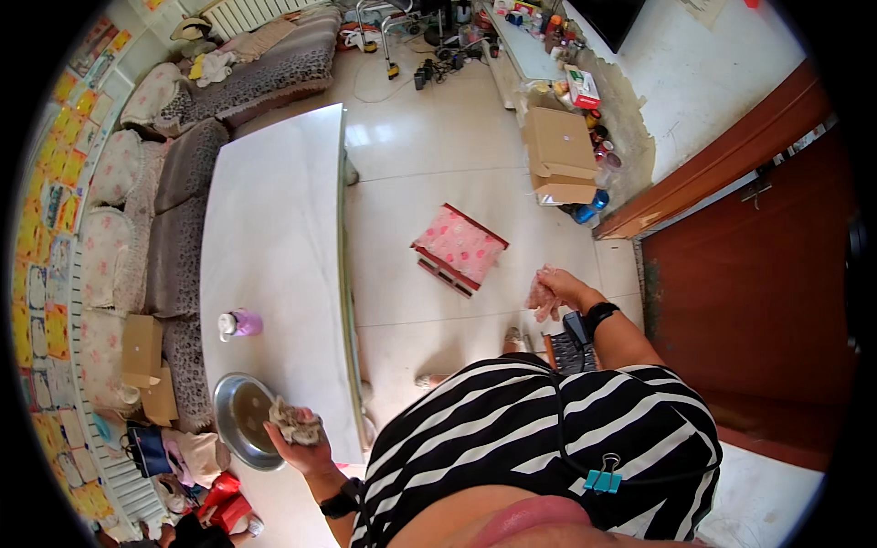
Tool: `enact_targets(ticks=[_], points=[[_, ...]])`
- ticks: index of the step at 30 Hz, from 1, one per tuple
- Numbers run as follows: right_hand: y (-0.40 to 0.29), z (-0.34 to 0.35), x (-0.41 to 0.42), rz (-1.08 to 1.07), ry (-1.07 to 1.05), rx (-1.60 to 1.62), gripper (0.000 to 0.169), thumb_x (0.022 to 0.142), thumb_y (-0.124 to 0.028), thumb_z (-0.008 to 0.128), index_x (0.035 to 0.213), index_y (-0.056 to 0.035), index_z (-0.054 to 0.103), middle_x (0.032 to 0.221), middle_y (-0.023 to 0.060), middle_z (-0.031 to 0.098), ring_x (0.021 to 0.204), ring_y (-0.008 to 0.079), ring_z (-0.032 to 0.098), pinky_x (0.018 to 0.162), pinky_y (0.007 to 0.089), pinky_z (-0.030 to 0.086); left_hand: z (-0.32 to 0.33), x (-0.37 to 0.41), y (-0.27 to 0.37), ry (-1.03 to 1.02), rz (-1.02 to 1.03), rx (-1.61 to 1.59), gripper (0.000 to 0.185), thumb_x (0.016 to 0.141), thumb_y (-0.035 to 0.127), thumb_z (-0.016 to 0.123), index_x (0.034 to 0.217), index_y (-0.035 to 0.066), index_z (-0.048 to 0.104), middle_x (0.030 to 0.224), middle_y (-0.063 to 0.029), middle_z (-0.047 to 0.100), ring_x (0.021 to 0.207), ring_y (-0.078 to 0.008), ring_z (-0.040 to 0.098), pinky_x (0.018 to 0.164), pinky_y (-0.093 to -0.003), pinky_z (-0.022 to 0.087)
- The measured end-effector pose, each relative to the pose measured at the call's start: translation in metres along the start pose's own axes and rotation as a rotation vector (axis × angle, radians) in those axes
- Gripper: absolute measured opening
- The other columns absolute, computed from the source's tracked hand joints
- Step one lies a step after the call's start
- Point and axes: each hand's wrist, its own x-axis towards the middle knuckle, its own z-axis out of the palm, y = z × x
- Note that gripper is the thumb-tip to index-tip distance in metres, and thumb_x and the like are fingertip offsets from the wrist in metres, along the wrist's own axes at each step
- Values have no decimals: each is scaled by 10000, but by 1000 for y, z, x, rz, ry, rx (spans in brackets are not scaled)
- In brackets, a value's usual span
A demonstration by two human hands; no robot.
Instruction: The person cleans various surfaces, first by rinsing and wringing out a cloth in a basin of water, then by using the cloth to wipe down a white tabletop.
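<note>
My left hand (305,457) grips a wet-looking, grey-brown cloth (296,423) beside a metal basin (226,430). Murky water (248,411) partly fills the basin, which sits at the near corner of a long white table (274,226). A purple bottle with a white lid (245,322) stands farther along that table. On the other side, my right hand (560,286) holds a crumpled, thin pink piece (542,299); whether it is cloth or plastic is unclear. Below it, a stool with a pink patterned cushion (460,246) rests on the floor, apart from the hand.
Sofas with patterned covers (181,246) line the left side. An open cardboard box (560,147) and a blue bottle (592,207) stand near the right wall, by a brown door (747,294). Cables and adapters (438,68) lie on the floor. Bags (147,449) and part of another person are lower left.
</note>
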Motion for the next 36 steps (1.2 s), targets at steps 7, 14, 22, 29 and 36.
enact_targets(ticks=[7,14,22,29,36], points=[[76,-143,-52,-21,164,158,351,1002,-366,434,1110,-43,520,872,128,650,631,292,683,457,376,521,85,-7,-105,15,-189,137,338,977,353,460,1077,58,589,836,-45,600,734,-165,582,656,-319,508],[132,-243,-90,-44,373,365,383,1013,-353,397,1040,11,514,880,201,664,662,361,699,327,413,498,201,-15,-145,-151,-136,150,365,987,330,425,1121,22,568,924,-100,603,821,-219,569,733,-345,494],[144,-247,-82,-5,520,354,247,954,-248,488,834,-71,610,736,53,637,512,170,606,379,307,440,278,18,-159,-390,-44,224,346,1003,304,426,1203,48,547,1019,-99,623,898,-240,600,780,-362,520],[146,-249,-33,-94,541,267,272,947,-231,455,913,-12,612,759,101,648,601,232,671,335,312,419,275,118,-165,-278,-205,112,354,987,337,461,1204,79,569,1018,-78,644,926,-234,626,772,-375,523],[85,-208,46,-149,722,238,159,936,-170,521,911,-29,591,811,72,635,733,224,686,487,333,517,270,252,-135,-369,-219,164,347,1001,315,430,1212,69,551,992,-66,618,880,-211,615,709,-350,522]])
